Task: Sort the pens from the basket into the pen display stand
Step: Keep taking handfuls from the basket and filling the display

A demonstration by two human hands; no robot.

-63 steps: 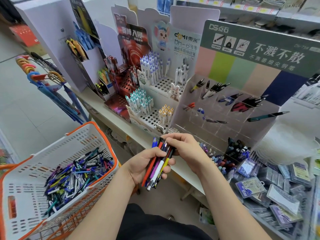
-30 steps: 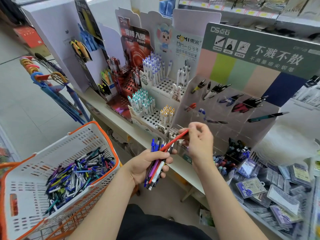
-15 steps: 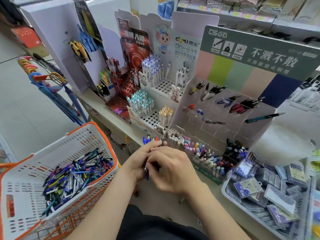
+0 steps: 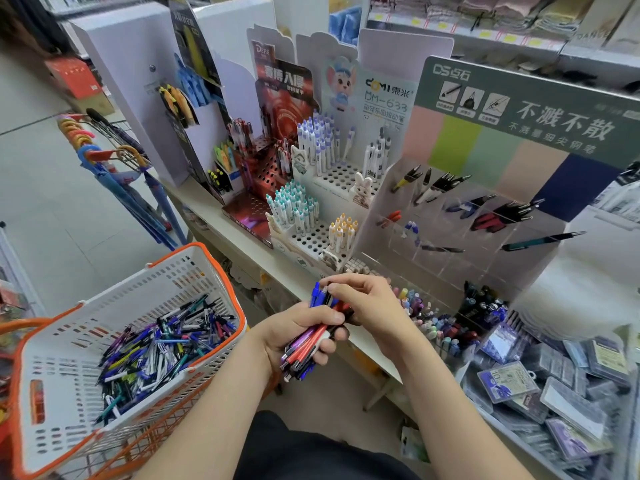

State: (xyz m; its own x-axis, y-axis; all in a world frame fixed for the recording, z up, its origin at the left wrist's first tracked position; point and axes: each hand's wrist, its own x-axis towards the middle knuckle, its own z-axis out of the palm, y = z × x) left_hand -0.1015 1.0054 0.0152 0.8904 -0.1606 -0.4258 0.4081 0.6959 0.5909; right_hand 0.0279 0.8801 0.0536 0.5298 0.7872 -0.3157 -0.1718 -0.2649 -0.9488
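Several pens (image 4: 302, 348) uncovered, right hand (image 4: 370, 303) lifted

Umbrellas (image 4: 90, 152) hang left; plastic cases (image 4: 509, 379) lie right

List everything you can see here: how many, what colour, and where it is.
basket: one, white with orange rim, lower left
loose pens: many, mixed colours, in the basket
bundle: one handful of pens, red, blue and purple, in the left hand
clear stand: one, clear with green header, on the shelf at right, few pens in its compartments
white stand: one, white, left of the clear stand, holds white pens with lilac, teal or orange tops
red stand: one, red, left of the white stand
umbrellas: several, mostly blue, rack at far left
packets: many, clear and purple, lower right
left hand: one, centre, grips the bundle
right hand: one, centre, fingers pinch the bundle's top
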